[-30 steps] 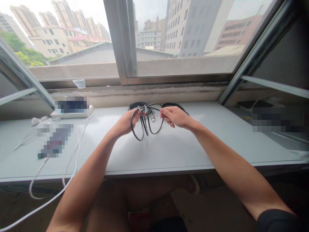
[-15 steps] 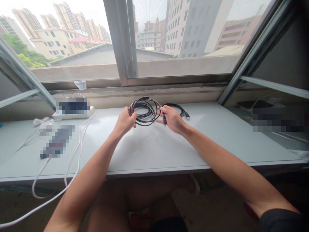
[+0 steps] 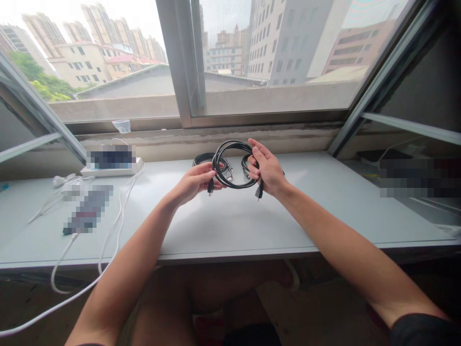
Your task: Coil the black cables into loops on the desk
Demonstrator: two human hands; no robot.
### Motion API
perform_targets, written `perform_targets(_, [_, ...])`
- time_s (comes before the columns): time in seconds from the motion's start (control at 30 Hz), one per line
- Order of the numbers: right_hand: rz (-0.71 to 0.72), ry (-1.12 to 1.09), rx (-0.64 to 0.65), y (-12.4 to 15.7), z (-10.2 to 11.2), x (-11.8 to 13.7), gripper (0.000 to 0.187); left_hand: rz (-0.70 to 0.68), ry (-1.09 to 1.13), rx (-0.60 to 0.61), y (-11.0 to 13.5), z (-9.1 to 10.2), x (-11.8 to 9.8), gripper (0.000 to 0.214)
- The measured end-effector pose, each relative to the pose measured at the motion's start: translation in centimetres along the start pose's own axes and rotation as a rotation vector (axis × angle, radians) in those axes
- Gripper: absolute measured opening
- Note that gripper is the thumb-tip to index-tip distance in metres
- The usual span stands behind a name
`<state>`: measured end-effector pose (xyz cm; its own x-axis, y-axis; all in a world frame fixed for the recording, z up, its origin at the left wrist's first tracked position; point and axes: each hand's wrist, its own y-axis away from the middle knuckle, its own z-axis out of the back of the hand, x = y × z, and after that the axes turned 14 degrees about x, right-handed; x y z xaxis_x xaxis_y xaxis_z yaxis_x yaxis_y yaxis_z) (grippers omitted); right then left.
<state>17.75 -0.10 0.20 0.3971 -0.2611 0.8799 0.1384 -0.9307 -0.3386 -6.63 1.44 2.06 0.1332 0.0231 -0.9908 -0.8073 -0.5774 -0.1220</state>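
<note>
A coiled black cable (image 3: 230, 144) hangs in the air above the grey table (image 3: 223, 226), held between both hands. My left hand (image 3: 192, 182) pinches the coil's lower left side near one plug end. My right hand (image 3: 268, 170) grips the right side with its fingers partly stretched, and the other plug dangles below it. Behind the hands, further black cable coils (image 3: 201, 157) lie on the table near the window sill.
A white power strip (image 3: 111, 168) sits at the back left with white cables (image 3: 108, 230) running off the table's front edge. Blurred items lie at the left (image 3: 86, 211) and far right (image 3: 418, 178). A window frame (image 3: 183, 62) rises behind the table.
The coil has been gathered tighter and raised, and shifted right between the hands. My right hand has opened its fingers around the coil; plug ends now dangle below.
</note>
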Motion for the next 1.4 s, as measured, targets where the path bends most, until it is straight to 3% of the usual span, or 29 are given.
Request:
perform_targets(0.1, [0.011,0.025,-0.012,-0.1,0.4,0.2,0.061,-0.005,-0.027,-0.022,0.0,0.1,-0.2,0.047])
perform_targets(0.33, [0.026,0.228,-0.044,-0.3,1.0,-0.8,0.062,0.099,-0.192,-0.247,-0.4,0.2,0.4,0.058])
perform_targets(0.5, [0.033,0.345,-0.070,-0.3,1.3,-1.5,0.051,0.117,-0.241,-0.151,-0.3,-0.1,0.7,0.052])
perform_targets(0.67, [-0.072,0.386,0.078,0.4,-0.1,-1.4,0.046,0.052,-0.113,-0.180,-0.6,-0.6,1.2,0.050])
perform_targets(0.93, [-0.161,0.354,0.287,1.3,-1.6,-1.1,0.044,0.030,-0.182,-0.167,-0.9,-1.4,1.1,0.040])
perform_targets(1.17, [-0.201,0.430,0.333,1.5,-1.5,-1.2,0.044,0.129,-0.388,-0.157,-1.0,-1.3,1.8,0.028])
perform_targets(1.3, [-0.188,0.538,0.374,1.6,-1.7,-1.6,0.034,0.000,-0.738,-0.253,-1.3,-1.3,2.6,0.035])
perform_targets(1.4, [-0.172,0.490,0.328,1.5,-1.7,-2.0,0.035,-0.049,-0.901,-0.267,-1.5,-1.2,2.6,0.034])
